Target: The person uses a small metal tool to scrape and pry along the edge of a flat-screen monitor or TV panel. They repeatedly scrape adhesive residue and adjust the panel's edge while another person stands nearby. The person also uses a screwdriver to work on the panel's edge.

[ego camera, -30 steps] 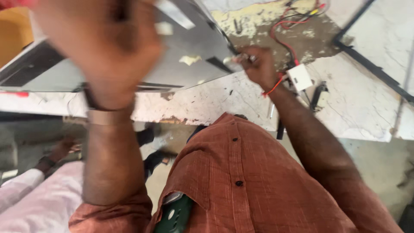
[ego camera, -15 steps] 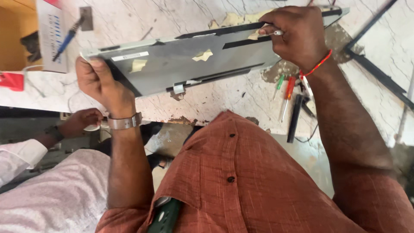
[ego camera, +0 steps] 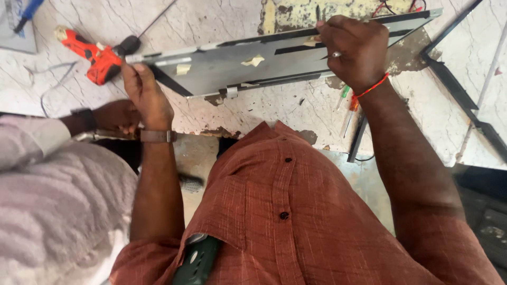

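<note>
The left hand [ego camera: 145, 92] is closed on the left end of a long grey metal panel [ego camera: 274, 63], which is held tilted above the marble tabletop [ego camera: 274, 113]. The right hand [ego camera: 351, 50] is clenched over the panel's far edge towards its right end; whether something thin is pinched in its fingers cannot be told. Scraps of pale tape [ego camera: 253, 60] are stuck on the panel's face.

A red cordless drill [ego camera: 97, 55] is seen lying just left of the panel, on the far side of the left hand. Screwdrivers [ego camera: 346, 105] with green and orange handles lie near the right wrist, partly covered by the forearm. A black frame [ego camera: 459, 100] is laid on the tabletop at the right, and a blue-handled tool [ego camera: 26, 13] is cut off at the far left corner.

A second person's hand [ego camera: 113, 116] with a dark watch is seen resting at the near left edge of the tabletop. Much of the near tabletop is hidden by the rust-coloured shirt [ego camera: 285, 211].
</note>
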